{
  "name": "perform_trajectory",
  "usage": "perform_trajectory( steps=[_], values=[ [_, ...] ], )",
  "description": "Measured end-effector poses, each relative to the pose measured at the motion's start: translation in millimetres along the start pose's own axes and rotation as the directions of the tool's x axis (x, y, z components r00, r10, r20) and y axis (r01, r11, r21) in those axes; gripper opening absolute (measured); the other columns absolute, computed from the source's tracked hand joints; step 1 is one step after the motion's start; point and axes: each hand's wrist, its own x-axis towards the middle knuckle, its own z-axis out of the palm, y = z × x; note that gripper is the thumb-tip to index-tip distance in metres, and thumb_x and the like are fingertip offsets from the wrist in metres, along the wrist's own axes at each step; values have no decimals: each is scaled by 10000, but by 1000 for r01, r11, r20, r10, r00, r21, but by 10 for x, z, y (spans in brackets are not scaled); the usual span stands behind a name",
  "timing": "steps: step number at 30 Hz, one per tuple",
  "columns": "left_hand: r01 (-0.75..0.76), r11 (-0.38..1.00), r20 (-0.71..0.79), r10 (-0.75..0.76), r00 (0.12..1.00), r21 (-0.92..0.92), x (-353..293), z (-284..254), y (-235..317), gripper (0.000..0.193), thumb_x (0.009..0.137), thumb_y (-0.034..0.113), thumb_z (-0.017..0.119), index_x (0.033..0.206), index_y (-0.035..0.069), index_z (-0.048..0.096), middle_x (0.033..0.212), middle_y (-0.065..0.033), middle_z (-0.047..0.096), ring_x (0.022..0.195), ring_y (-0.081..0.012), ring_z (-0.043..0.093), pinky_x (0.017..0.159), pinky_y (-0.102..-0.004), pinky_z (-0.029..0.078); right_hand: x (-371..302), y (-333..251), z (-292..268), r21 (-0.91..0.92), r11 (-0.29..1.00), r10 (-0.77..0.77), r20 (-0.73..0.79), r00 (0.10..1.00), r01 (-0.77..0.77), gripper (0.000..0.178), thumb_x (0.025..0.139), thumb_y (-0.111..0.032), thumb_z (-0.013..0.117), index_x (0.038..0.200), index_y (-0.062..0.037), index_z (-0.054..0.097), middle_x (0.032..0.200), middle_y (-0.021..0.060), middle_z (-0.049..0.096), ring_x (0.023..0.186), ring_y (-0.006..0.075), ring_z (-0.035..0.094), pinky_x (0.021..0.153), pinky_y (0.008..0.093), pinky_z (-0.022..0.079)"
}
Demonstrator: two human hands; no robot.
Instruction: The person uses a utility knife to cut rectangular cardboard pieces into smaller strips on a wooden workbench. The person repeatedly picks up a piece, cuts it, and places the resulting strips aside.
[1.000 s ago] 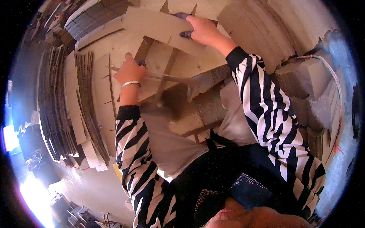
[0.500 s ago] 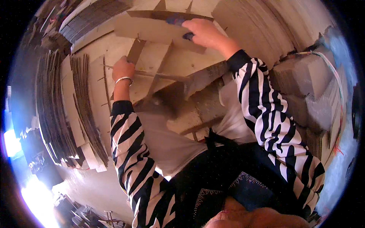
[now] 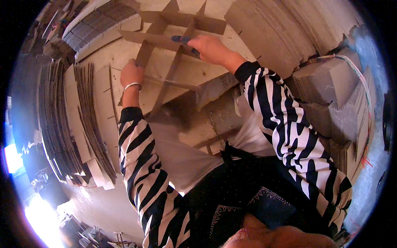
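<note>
Slotted cardboard divider strips cross one another in an open grid on a pale board (image 3: pixel 233 45). My right hand (image 3: pixel 211 49) is closed over the nearer cross strip (image 3: pixel 151 40); dark blue coverings show on its thumb and a finger. Beyond it, the far cross strip (image 3: pixel 211 25) sits across the lengthwise strips. My left hand (image 3: pixel 132 75), with a bracelet at the wrist, is closed at the left lengthwise strip (image 3: pixel 144 53), its fingertips partly hidden. Another lengthwise strip (image 3: pixel 167 80) runs toward me, right of that hand.
Flat cardboard strips stand in rows (image 3: pixel 60 120) on the left. A large cardboard stack (image 3: pixel 269 35) rises at the far right, with more bundled cardboard (image 3: pixel 316 84) nearer. Colored cords (image 3: pixel 357 68) hang along the right side.
My right hand has come nearer and slightly left, and the cross strip under it now lies lower across the lengthwise strips. The far cross strip shows more fully. My left hand barely moved.
</note>
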Motion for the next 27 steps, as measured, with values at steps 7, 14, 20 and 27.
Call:
perform_trajectory(
  steps=[7,14,20,27],
  values=[
    [-61,998,69,61,996,2,-79,-57,102,224,785,195,538,959,90,634,964,-175,663,923,-372,624,759,-475,497,-96,-180,40,-88,996,24,-2,1000,-24,288,742,-107,655,1025,-129,603,891,83,654,858,323,624,667,459,513],
    [35,999,20,-35,999,-9,-153,-94,118,216,769,191,567,946,83,628,956,-181,664,914,-382,625,758,-480,499,-20,-337,-266,-13,992,122,263,957,-123,326,739,-27,571,1049,-125,587,911,112,645,853,345,616,675,478,493],
    [-91,987,-90,79,993,-130,-165,-74,25,301,773,155,566,1059,65,599,966,-197,659,948,-385,617,804,-475,489,-15,-313,-186,40,996,69,114,991,-74,287,730,-29,573,1004,-110,591,878,126,636,834,342,611,677,467,492],
    [-100,904,-247,-6,969,-417,-429,-621,-517,407,734,107,574,1136,51,610,882,-205,672,888,-365,636,778,-419,499,-23,-546,-387,121,992,-14,-179,984,36,211,720,-75,583,929,-80,616,836,106,642,817,331,607,685,458,495]
  ],
)
